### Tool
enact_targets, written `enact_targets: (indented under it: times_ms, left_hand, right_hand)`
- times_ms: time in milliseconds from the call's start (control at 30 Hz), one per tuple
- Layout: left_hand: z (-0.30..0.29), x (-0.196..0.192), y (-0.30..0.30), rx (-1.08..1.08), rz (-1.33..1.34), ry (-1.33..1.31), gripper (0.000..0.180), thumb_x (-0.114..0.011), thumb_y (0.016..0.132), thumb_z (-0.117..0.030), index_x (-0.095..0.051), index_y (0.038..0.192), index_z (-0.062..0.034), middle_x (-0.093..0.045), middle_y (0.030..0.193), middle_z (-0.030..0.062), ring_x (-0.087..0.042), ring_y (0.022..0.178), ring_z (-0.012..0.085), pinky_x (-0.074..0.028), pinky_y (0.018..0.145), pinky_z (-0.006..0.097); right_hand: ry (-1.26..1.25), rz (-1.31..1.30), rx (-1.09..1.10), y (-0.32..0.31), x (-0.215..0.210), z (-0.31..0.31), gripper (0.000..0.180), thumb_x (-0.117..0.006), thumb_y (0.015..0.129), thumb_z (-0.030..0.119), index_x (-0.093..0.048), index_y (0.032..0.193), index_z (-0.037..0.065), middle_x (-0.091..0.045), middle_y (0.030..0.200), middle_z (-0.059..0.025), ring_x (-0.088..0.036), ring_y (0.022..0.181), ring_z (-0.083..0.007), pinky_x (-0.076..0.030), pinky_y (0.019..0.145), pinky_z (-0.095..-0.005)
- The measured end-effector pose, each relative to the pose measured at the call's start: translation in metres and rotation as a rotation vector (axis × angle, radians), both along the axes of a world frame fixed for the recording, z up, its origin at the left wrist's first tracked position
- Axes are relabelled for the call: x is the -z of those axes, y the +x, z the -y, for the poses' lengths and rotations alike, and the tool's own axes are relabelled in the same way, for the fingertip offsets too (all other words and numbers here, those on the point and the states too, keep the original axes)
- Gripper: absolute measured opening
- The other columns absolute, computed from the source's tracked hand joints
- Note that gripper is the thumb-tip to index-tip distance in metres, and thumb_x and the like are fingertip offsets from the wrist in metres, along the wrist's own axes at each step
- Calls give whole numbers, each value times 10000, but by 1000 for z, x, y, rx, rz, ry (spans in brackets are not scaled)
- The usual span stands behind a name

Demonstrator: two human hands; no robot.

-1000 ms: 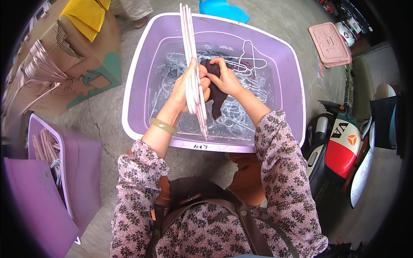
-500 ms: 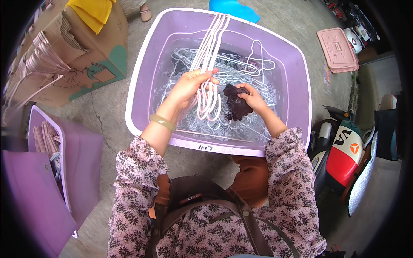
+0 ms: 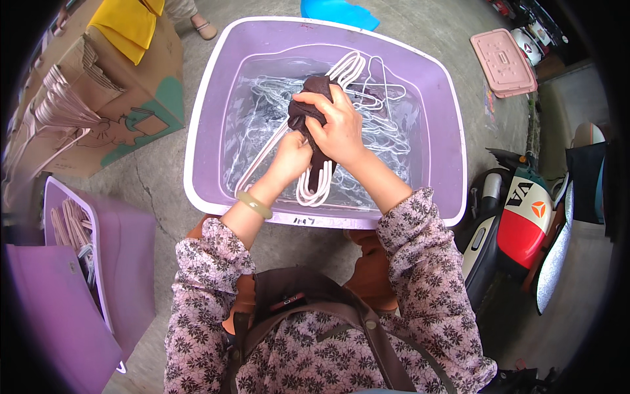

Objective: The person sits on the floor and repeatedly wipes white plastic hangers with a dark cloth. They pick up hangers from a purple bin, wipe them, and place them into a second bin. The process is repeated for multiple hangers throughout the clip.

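A bunch of white clothes hangers (image 3: 262, 159) lies across my hands above the water of a purple tub (image 3: 213, 125). My left hand (image 3: 292, 157) is closed round the bunch near its middle. With my right hand (image 3: 340, 128) I grip a wet dark cloth (image 3: 317, 85), wrapped over the same hangers. Curved ends of the bunch show below my hands and beyond the cloth; its middle is hidden. More hangers (image 3: 387, 141) lie in the water, and one hanger (image 3: 375, 82) sticks up toward the far right.
At the left stand a cardboard box (image 3: 157, 72) with hangers on it and a yellow cloth (image 3: 125, 26), and a purple bin (image 3: 125, 249) holding hangers. A scooter (image 3: 525, 223) and a pink lid (image 3: 504, 64) are at the right. Another person's foot (image 3: 207, 29) shows at the far left.
The hanger bunch has turned and come lower over the tub. My right hand has brought the dark cloth left and up onto the hangers, beside my left hand.
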State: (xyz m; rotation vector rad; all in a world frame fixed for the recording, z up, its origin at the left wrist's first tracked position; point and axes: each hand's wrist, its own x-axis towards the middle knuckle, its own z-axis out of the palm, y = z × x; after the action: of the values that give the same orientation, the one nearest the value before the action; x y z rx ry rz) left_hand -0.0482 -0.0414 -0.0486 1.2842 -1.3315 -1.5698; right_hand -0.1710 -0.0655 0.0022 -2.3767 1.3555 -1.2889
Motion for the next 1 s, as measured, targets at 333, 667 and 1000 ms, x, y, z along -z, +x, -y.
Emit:
enact_targets:
  times_ms: [333,667,1000]
  left_hand:
    - [-27,-18,1,145,-45,-10,295,-504,950,-274,-639,1071,-42,-424,553,-57,-389,412,28,-314,383,188]
    - [-34,-25,14,215,-139,47,289,-507,950,-277,-663,945,-33,-398,496,-63,-347,408,19,-284,390,209]
    - [-34,-32,11,306,-161,106,305,-495,955,-303,-655,947,-44,-406,494,-56,-333,370,23,-281,362,202]
  right_hand:
    - [-135,-54,258,-81,-30,63,290,-672,656,133,-692,928,231,-606,837,-40,-609,833,-234,-507,688,-341]
    - [738,981,-312,-132,-30,83,319,-528,784,37,-581,1097,8,-611,1035,-95,-599,912,-183,-501,824,-308]
    - [910,1468,-457,-117,25,76,432,-431,879,313,-556,1104,-33,-618,1027,-151,-607,913,-263,-497,842,-376]
